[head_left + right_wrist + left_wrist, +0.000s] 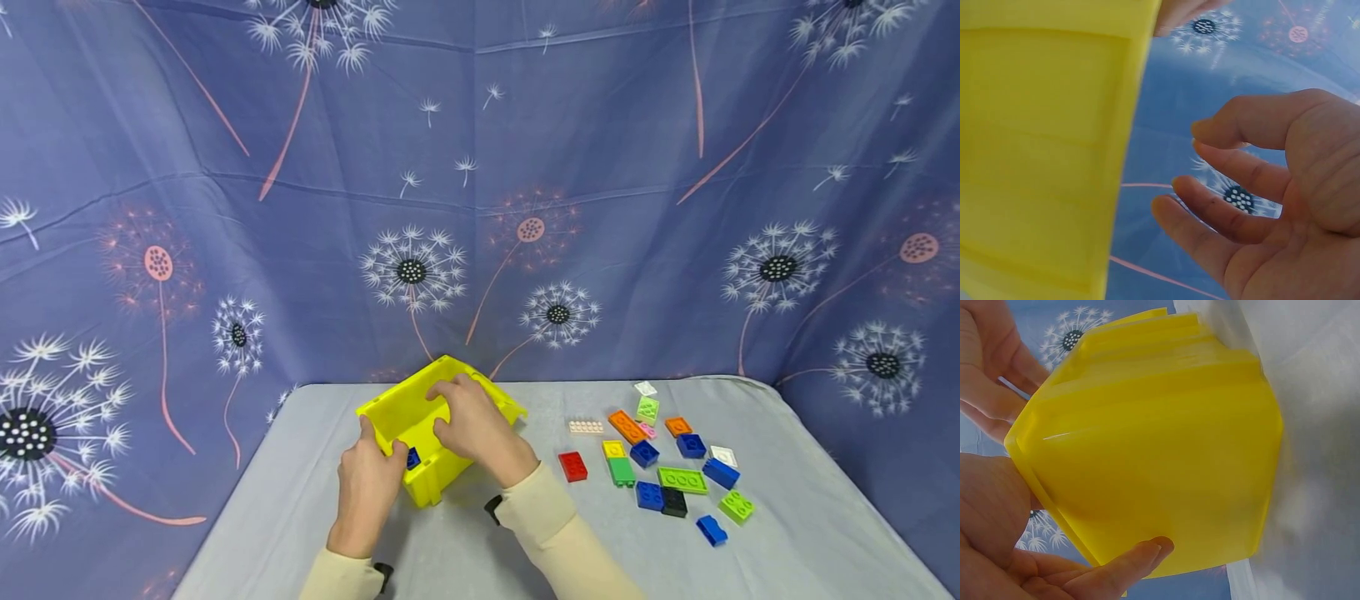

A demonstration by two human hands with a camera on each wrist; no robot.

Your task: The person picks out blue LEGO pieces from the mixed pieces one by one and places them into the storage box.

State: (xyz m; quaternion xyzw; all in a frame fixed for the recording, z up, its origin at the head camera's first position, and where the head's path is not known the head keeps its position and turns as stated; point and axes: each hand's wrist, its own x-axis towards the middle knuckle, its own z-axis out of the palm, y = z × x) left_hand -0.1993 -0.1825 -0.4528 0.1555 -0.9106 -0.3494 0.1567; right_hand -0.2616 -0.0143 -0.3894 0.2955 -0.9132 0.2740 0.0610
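Observation:
A yellow plastic bin (pixel 429 485) stands tilted at an angle on the table, its mouth turned toward me. My left hand (pixel 366 483) grips its left side at the rim, and in the left wrist view a finger lies along the outer wall (pixel 1147 475). Inside, beside the left thumb, lies a dark blue building brick (pixel 412 457), partly hidden. Over the bin's right part hovers my right hand (pixel 480 425); its fingers are loosely bent, thumb apart, and the right wrist view shows nothing between the fingertips (pixel 1165 209).
Several loose bricks lie scattered right of the bin, among them a red brick (pixel 573 467), a green one (pixel 621 472), a lime plate (pixel 682 481) and a black brick (pixel 674 502). A patterned curtain (pixel 480 192) hangs behind the grey-covered table (pixel 247 533).

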